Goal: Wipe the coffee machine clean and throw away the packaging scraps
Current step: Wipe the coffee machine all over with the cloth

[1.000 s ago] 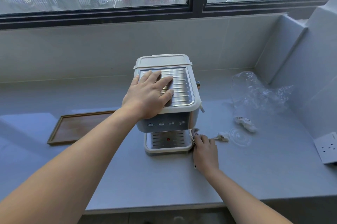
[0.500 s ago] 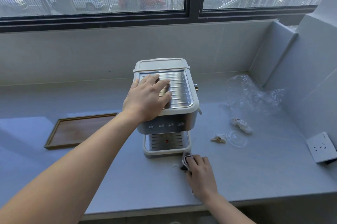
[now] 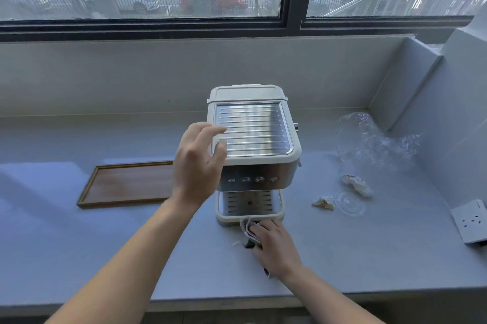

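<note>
A white and steel coffee machine [image 3: 254,136] stands mid-counter, its ribbed metal top bare. My left hand [image 3: 199,163] hovers at the machine's left front corner, fingers apart, holding nothing. My right hand [image 3: 274,246] presses a crumpled checked cloth [image 3: 247,228] onto the counter against the front of the drip tray [image 3: 249,214]. To the right lie packaging scraps: a clear plastic bag [image 3: 374,141], a crumpled white wrapper [image 3: 355,184], a small torn paper piece [image 3: 323,203] and a round clear film [image 3: 349,203].
A shallow wooden tray [image 3: 126,184] lies left of the machine. A white wall socket [image 3: 471,221] sits at the right edge. The grey counter [image 3: 79,244] ends in a low wall below a window; a stepped ledge closes the right side.
My left hand has lifted off the machine's top and drawn back to its left corner. My right hand with the cloth moved from the tray's right side to its front.
</note>
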The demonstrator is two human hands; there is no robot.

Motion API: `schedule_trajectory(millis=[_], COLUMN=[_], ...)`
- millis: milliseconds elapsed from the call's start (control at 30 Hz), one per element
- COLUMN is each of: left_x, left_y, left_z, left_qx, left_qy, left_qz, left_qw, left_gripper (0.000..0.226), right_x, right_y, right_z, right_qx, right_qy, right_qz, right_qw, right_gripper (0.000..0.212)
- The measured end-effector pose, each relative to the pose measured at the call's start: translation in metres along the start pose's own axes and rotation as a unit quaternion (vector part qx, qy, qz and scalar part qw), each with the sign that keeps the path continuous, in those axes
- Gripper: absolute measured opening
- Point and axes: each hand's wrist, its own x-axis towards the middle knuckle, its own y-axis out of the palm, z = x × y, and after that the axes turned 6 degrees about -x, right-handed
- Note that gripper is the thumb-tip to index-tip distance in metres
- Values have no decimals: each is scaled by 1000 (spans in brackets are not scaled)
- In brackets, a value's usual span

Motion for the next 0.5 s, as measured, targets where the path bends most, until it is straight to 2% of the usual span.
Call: schedule_trajectory(millis=[67,100,200,267,367,433,500], left_x=[-33,-55,-125,-163,-187,-189,-187], left_y=[-8,-10,-5,0,4,6,7], left_z=[12,20,43,57,69,72,77], left_qx=[-10,-14,-19,-31,-122,-207,-256], left_qy=[-17,-44,-191,-316,-461,-511,-530], left_qz=[-43,-41,23,78,162,178,157], left_qw=[999,998,981,945,864,815,793], left_gripper=[24,26,29,37,60,67,57], right_x=[2,3,6,10,22,29,33], right_y=[-2,-4,-5,-5,-10,-10,-6], right_z=[1,3,12,19,33,43,54], right_qx=[10,17,44,58,63,57,73], right_qy=[0,-4,-17,-28,-91,-144,-161], right_qz=[4,4,-1,-2,18,37,60], right_qw=[1000,1000,999,998,994,987,982], right_gripper=[11,10,12,12,12,10,14])
